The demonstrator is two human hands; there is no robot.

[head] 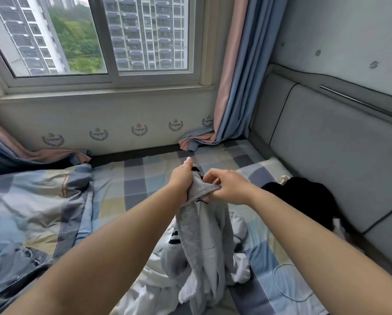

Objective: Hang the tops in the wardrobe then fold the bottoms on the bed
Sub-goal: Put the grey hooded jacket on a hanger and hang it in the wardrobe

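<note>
Two hands up on one grey garment (204, 242): left hand (181, 178) fisted round the bunched top edge, right hand (229, 187) pinching the same edge just beside it, the rest hanging down onto the pile of pale clothes (158, 289) on the checked bed sheet (131, 185). Likely step: finding the neck or waistband to tell top from bottom. Advice: walk both grips apart along the edge, lift until the hem clears the pile, shake once. Something dark sits inside the left fist, possibly a hanger or trim, can't tell. Garment type unclear while bunched. Black garment (304, 192) lies by the headboard (327, 160), shape unreadable. Denim piece (20, 267) cut off bottom left. Wardrobe not in view.
</note>
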